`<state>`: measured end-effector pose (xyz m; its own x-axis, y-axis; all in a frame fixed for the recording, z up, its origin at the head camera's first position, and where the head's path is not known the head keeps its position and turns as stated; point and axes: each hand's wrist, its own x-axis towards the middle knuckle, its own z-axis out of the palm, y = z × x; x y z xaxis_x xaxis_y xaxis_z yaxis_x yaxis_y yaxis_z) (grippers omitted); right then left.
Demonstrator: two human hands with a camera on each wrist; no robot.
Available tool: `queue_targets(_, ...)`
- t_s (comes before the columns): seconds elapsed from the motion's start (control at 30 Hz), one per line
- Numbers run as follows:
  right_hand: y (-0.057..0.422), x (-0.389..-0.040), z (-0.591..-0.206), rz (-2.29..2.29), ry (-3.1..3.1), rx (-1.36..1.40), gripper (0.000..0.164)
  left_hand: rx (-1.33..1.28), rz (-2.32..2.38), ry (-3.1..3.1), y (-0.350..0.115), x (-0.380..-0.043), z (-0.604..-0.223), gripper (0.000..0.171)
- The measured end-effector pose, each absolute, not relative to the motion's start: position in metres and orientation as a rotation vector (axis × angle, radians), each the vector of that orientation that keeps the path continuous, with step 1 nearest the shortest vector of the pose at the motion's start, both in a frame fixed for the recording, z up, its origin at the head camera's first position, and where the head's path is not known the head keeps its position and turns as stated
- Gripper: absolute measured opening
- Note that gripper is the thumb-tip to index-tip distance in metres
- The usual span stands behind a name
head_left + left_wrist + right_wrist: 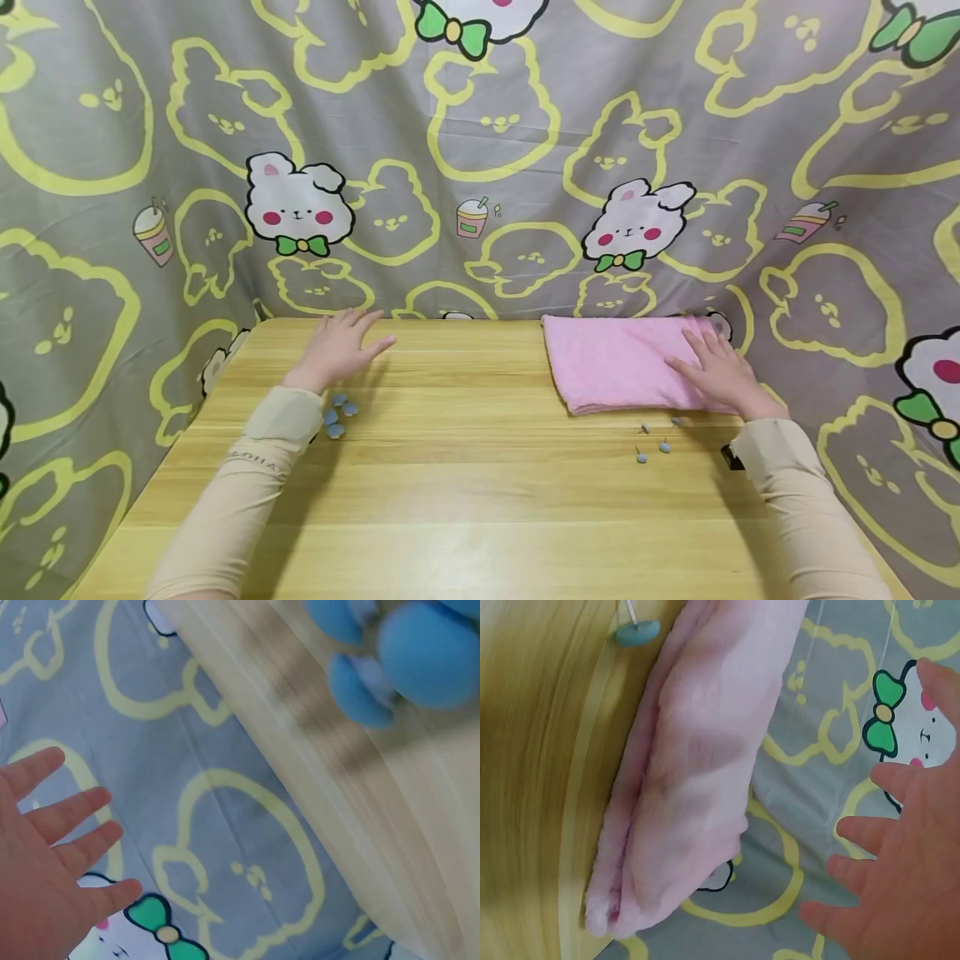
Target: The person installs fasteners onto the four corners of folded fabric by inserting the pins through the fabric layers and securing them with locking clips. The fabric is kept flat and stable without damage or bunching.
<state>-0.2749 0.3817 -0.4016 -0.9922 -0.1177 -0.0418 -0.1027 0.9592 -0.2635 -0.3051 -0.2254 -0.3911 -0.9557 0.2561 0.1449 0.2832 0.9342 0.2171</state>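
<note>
My left hand [337,348] hovers over the back left of the wooden table, fingers spread and holding nothing. Just nearer than its wrist lies a cluster of several small blue round pieces [332,417], which look large and blurred in the left wrist view. On the right, my spread right hand [717,372] overlaps the right end of a folded pink towel [615,362] in the head view. In front of the towel are several small blue-headed pieces with thin metal stems [664,447]; one blue disc [637,633] with its stem shows in the right wrist view.
A grey cloth curtain [405,125] with yellow outlines and white rabbits hangs behind and beside the table [450,500]. Beside the right sleeve a small black object [732,457] sits at the table's right edge.
</note>
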Motion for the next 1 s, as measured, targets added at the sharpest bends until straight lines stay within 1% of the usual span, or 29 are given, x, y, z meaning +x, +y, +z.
queue_targets(0.3,0.402,-0.274,-0.406,-0.500,3.037,-0.086,0.085,-0.560,-0.371,-2.914,-0.186,-0.312,-0.390,0.069)
queue_targets(0.43,0.415,-0.275,-0.414,-0.544,3.036,-0.055,0.085,-0.619,-0.370,-2.932,-0.164,-0.314,-0.389,0.068)
queue_targets(0.67,0.436,-0.276,-0.429,-0.632,3.064,-0.084,0.080,-0.705,-0.368,-2.913,-0.123,-0.317,-0.396,0.065)
queue_targets(0.83,0.446,-0.274,-0.435,-0.667,3.059,-0.068,0.077,-0.804,-0.449,-2.887,-0.093,-0.319,-0.401,0.064)
queue_targets(1.0,0.454,-0.270,-0.443,-0.669,3.022,-0.012,0.083,-0.832,-0.690,-2.952,-0.063,-0.319,-0.410,0.066)
